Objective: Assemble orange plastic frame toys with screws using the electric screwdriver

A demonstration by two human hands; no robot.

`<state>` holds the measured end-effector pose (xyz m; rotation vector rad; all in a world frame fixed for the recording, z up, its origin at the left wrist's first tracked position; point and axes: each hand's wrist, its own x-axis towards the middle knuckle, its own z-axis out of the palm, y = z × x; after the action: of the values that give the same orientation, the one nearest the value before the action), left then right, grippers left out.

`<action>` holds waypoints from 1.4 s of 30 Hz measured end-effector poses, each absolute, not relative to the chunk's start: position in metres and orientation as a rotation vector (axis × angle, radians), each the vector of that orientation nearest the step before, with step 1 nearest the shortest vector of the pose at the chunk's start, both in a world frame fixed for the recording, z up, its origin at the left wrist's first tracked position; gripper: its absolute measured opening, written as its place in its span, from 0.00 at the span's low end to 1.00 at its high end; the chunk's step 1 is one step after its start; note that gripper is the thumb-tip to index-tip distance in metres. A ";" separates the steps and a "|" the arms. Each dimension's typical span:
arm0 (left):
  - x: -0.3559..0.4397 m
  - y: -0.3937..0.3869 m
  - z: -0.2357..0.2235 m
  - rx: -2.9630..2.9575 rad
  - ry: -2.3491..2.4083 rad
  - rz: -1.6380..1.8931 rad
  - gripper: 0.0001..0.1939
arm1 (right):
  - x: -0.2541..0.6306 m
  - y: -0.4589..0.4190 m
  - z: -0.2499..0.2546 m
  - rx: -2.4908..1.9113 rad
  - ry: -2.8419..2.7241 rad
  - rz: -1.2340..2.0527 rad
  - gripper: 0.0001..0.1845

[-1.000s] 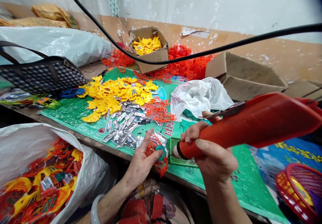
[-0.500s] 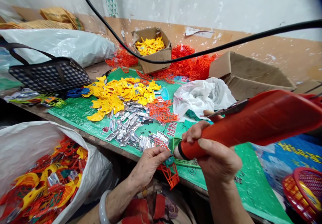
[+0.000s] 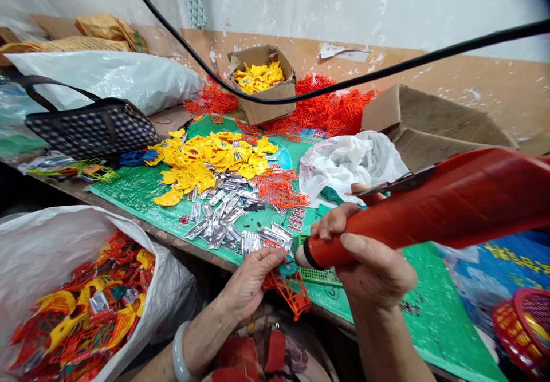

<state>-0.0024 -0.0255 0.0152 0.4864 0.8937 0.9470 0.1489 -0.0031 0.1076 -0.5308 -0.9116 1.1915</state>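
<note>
My right hand (image 3: 376, 267) is wrapped round a red electric screwdriver (image 3: 399, 216), its thumb along the near side of the body. The screwdriver's tip meets or nearly touches the orange lattice plastic frame (image 3: 294, 293) and a small teal piece (image 3: 289, 268) on it. Between thumb and fingers, my left hand (image 3: 253, 276) pinches this frame at the table's near edge. Silver plastic parts (image 3: 227, 210) lie in a heap just beyond the left hand. Behind the screwdriver tip sits a green mesh basket (image 3: 320, 276), partly hidden.
Yellow plastic parts (image 3: 206, 158) and more orange frames (image 3: 281, 186) cover the green table sheet (image 3: 129, 193). An open sack (image 3: 167, 279) of assembled pieces stands at left. Cardboard boxes (image 3: 279, 93) stand at the back. A black cable (image 3: 344, 84) hangs across the view.
The view has shifted slightly. My left hand has turned the orange frame a little against the screwdriver tip; both hands keep their hold.
</note>
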 end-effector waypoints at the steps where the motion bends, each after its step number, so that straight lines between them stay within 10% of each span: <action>1: -0.003 -0.025 0.015 0.479 0.886 0.951 0.13 | 0.148 -0.003 0.108 -0.534 -0.912 1.192 0.26; 42: 0.000 -0.027 0.017 0.515 0.997 1.053 0.16 | 0.153 -0.011 0.109 -0.518 -0.909 1.248 0.21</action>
<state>0.0001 -0.0266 0.0166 0.5146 0.9973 1.0528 0.1530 -0.0110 0.1088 -0.5179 -0.9088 1.2475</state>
